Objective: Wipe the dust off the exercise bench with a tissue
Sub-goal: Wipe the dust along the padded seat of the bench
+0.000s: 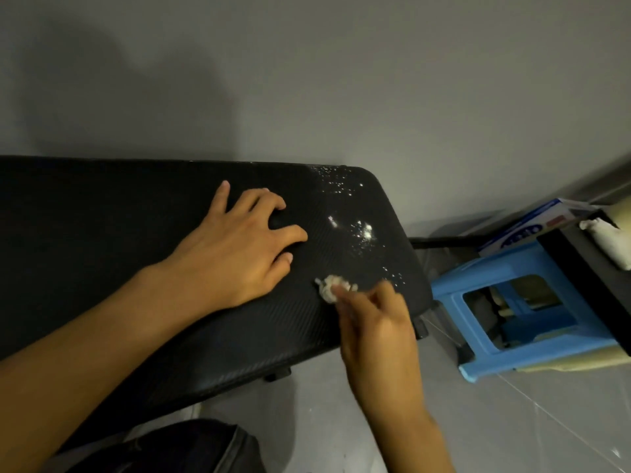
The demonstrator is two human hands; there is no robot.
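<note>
Your right fingers [386, 295] are curled narrow around a crumpled white tissue [336, 288]. It looks like a pinch, but that hand is blurred. The tissue sits on the black padded exercise desk [102, 233], near the front edge at its right end. Your right hand [375, 322] comes in from the front, with the wrist over the floor [512, 421].

Your left fingers [290, 233] are spread wide, tips down on the desk top and holding nothing. Your left hand [239, 244] is just left of the tissue and not touching it.

White dust [362, 230] is scattered on the desk beyond the tissue. There is one patch mid-width, more specks at the far right corner, and a few by the front right edge.

The desk's long side runs along a grey wall [375, 80]. A blue plastic stool [478, 356] stands on the tiled floor just right of the desk. A blue and white box [532, 227] is behind the stool. A dark bag [170, 448] is at the bottom edge.
</note>
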